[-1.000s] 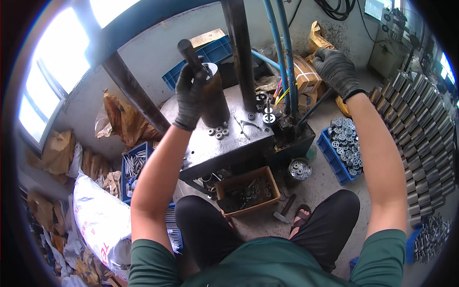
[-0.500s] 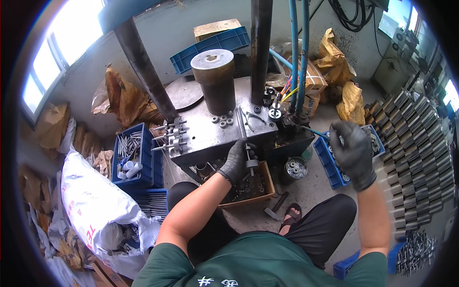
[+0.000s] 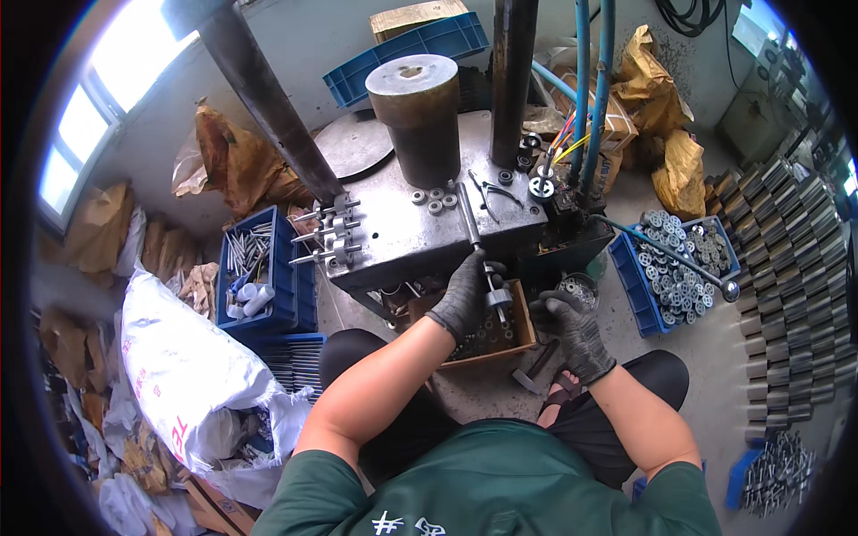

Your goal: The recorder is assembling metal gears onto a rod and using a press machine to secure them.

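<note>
My gloved left hand point(image 3: 466, 295) is closed around a metal shaft, in front of the workbench edge. A thick round collar point(image 3: 498, 297) sits on the shaft's lower part, just below my fingers. Above the hand, a grey bar point(image 3: 467, 214) runs up over the steel bench top point(image 3: 393, 237); whether it is one piece with the shaft is hidden by the glove. My gloved right hand point(image 3: 576, 335) hovers just right of the collar, fingers loosely bent, with nothing visible in them. Pliers point(image 3: 492, 192) and several small rings point(image 3: 435, 206) lie on the bench.
Under my hands stands a box point(image 3: 487, 359) of small parts; a hammer point(image 3: 536, 366) lies beside it. A ball-ended lever point(image 3: 730, 290) reaches over a blue crate point(image 3: 657, 326) of gear-like discs. Stacked metal cylinders point(image 3: 778, 295) line the right. Shafts with collars point(image 3: 332, 234) lie bench-left.
My right hand has come off the lever and moved left, close to the collar. My left hand still grips the shaft. The whole view has shifted slightly.
</note>
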Motion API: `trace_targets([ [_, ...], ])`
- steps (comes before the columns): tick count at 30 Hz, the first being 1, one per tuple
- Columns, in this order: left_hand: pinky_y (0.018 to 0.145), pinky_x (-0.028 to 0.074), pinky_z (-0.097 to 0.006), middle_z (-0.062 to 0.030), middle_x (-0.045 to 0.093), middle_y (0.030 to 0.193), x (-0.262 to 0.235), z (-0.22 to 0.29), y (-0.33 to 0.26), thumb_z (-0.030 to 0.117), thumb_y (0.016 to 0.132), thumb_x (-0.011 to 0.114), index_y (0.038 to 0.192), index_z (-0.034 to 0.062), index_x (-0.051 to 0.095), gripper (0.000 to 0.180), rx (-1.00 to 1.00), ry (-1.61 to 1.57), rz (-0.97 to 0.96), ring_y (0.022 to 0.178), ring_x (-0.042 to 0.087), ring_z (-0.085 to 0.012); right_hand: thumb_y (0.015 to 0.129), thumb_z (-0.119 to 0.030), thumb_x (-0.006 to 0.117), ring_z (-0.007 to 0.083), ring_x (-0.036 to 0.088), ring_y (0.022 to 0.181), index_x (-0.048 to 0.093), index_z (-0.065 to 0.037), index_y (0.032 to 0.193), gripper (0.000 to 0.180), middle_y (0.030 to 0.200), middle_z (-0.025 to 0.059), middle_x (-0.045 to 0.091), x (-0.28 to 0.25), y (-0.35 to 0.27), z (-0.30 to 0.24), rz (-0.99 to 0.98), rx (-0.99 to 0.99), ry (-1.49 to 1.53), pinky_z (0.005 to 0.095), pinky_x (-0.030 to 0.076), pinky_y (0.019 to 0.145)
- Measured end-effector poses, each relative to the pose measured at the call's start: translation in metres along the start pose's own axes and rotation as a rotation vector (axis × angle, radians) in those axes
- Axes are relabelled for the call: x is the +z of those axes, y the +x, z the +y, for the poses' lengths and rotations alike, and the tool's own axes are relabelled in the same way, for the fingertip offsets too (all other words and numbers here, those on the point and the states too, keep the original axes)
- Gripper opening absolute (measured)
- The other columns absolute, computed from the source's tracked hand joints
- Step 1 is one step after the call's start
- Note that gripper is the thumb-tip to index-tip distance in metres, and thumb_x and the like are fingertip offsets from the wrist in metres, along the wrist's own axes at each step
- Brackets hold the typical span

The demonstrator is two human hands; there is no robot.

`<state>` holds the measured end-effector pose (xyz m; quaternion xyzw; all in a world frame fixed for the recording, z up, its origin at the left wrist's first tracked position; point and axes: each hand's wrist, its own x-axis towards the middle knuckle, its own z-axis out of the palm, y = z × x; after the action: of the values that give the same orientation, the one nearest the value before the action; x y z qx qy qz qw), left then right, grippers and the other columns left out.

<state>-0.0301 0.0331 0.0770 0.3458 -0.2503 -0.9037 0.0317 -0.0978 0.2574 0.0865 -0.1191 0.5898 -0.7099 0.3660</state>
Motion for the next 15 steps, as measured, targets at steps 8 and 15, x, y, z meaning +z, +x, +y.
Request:
trace_targets([
  [8,0.092,0.056,-0.029,-0.0054,0.065,0.11,0.006,-0.028,-0.05,0.002,0.095,0.068,0.137,0.0007,0.055,0.044,0.439,0.573,-0.305,0.102,0.065,-0.014,0.103,-0.037,0.053,0.0288,0.062,0.115,0.06,-0.009,0.13,0.04,0.126,0.0122,0.064,0.029,-0.006,0.004,-0.189,0.47,0.676,0.0488,0.052,0.098],
  [15,0.099,0.054,-0.033,-0.0087,0.067,0.122,0.015,-0.002,-0.071,0.008,0.092,0.076,0.136,0.0006,0.059,0.048,0.542,0.611,-0.355,0.112,0.065,-0.0174,0.087,-0.017,0.066,0.0206,0.062,0.108,0.052,-0.009,0.143,0.058,0.127,0.0084,0.061,0.031,-0.001,-0.012,-0.362,0.229,0.728,0.0357,0.052,0.091],
])
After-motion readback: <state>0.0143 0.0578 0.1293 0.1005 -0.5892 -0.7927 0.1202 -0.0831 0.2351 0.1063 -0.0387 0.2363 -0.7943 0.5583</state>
